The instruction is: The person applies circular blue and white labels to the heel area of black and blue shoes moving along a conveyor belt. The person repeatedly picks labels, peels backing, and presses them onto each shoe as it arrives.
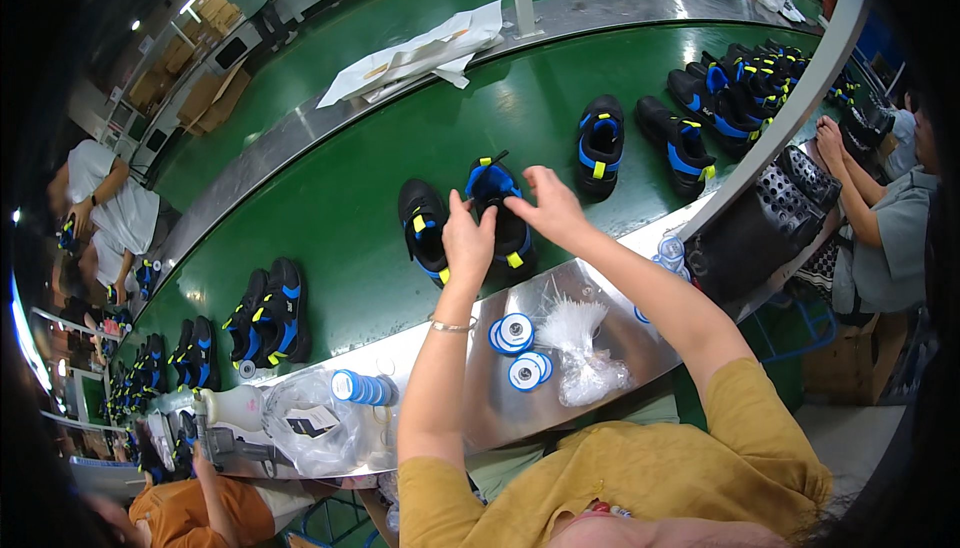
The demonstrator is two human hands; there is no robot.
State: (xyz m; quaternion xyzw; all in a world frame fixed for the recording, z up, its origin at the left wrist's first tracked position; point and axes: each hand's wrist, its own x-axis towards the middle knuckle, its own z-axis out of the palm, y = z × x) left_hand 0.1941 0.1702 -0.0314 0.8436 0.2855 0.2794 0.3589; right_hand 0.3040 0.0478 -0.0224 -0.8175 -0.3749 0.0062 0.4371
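A black shoe with blue lining and yellow-green tabs stands between my hands on the green belt, its strap raised at the far end. My left hand is at the shoe's left side, thumb and forefinger apart, the thumb near the opening. On the opposite side, my right hand has its fingers spread, with the thumb at the collar. Neither hand visibly grips the shoe; exact contact is hard to make out. A matching shoe stands just left of my left hand.
On the metal ledge lie round blue-and-white discs, a bundle of clear plastic fasteners, a stack of blue rolls and a plastic bag. More shoes line the belt. A white post rises at right; co-workers sit on both sides.
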